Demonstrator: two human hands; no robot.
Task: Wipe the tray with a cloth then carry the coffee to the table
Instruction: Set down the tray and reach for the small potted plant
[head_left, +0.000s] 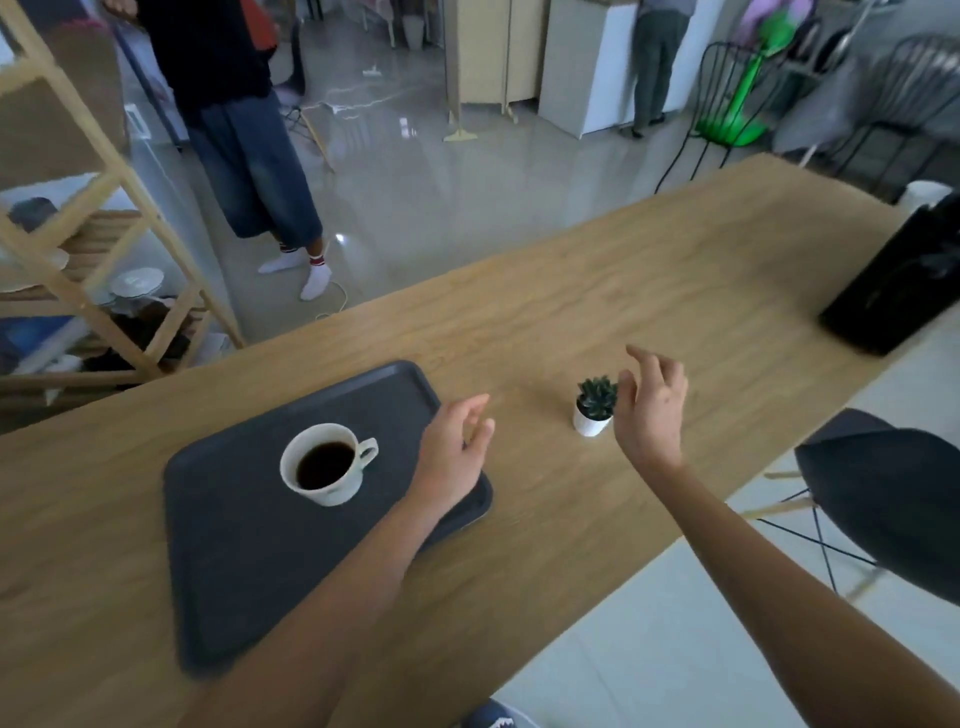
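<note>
Fingers of both my hands hang loosely open and empty above the table, where tray and coffee rest, apparently delivered.

The person is wearing nothing on either forearm: both arms are showing bare from the bottom edge of the view up to the wrists, with no sleeve reaching into sight. The left hand is wearing no glove, ring or watch that can be made out, and the right hand is equally bare, with no strap or band at the wrist. At the very bottom, between the arms, a dark blue shoe with a white pattern is peeking into view, partly cut off.
</note>
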